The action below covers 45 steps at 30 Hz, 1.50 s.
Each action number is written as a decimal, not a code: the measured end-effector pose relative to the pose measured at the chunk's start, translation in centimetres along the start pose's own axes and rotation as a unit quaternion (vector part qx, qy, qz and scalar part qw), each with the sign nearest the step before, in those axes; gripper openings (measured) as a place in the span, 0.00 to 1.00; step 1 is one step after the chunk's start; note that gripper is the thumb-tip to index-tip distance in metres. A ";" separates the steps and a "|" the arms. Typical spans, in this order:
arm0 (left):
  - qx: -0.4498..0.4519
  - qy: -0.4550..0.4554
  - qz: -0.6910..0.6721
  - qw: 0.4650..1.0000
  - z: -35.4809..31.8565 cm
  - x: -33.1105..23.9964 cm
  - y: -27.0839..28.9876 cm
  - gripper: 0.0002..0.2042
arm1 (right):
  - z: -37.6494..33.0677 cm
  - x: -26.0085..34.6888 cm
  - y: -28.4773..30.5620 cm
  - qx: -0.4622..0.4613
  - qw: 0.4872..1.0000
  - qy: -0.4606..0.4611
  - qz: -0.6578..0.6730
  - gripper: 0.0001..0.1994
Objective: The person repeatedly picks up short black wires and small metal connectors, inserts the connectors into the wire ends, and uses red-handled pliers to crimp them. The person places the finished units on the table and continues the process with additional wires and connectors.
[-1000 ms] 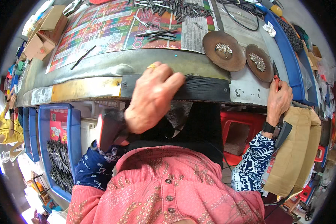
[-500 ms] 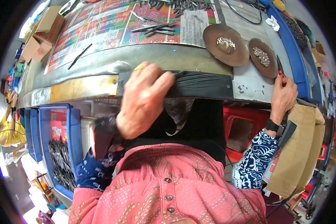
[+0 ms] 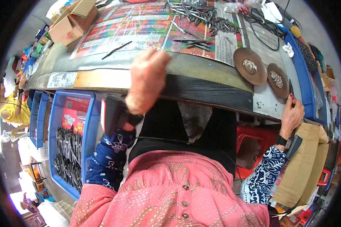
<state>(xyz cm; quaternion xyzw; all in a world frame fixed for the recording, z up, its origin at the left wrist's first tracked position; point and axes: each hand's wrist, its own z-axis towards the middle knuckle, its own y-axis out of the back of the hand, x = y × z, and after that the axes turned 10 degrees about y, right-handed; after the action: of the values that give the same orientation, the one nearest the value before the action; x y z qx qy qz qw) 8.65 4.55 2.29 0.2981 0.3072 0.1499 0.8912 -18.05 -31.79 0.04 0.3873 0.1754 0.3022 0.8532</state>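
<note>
The right hand (image 3: 293,115) is grasping a red-handled tool (image 3: 291,97) at the right of the frame, its fingers closing on the handle while the dark, narrow end is lying just beside the smaller brown dish (image 3: 282,92). That dish is holding small metal pieces (image 3: 276,80), and the larger dish (image 3: 257,77) beside it is holding a looser scatter. The left hand (image 3: 149,81) is hovering near the table's front edge, left of the frame's centre; its fingers are curling but blurring, so one cannot tell whether they are holding anything. Black strips (image 3: 212,17) are lying in a pile at the upper centre, with a single strip (image 3: 116,50) resting apart at the upper left. Good handling is probably calling for a light, steady grip, with the narrow end staying clear of the dish rim so that no pieces are spilling.
</note>
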 end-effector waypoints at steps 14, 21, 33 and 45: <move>0.023 0.027 0.227 0.973 4.0 9.2 3.2 0.02 | 0.1 3.6 3.2 -0.126 0.985 0.113 0.038 0.10; 0.042 -0.008 0.281 0.959 4.8 9.1 3.3 0.02 | 0.4 9.9 5.8 -0.071 0.948 0.202 0.237 0.11; 0.072 0.033 0.089 0.993 2.5 4.2 1.8 0.04 | 1.0 12.3 5.0 0.014 0.936 0.280 0.214 0.21; 0.103 -0.080 0.092 0.987 7.3 0.8 -1.6 0.04 | 2.2 12.6 5.2 0.045 0.919 0.294 0.260 0.17</move>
<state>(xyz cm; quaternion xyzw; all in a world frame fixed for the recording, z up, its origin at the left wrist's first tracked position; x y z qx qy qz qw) 14.03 0.43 5.55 0.4266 0.2202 0.1740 0.8598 -9.34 -22.14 4.56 0.3510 0.3253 0.6054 0.6360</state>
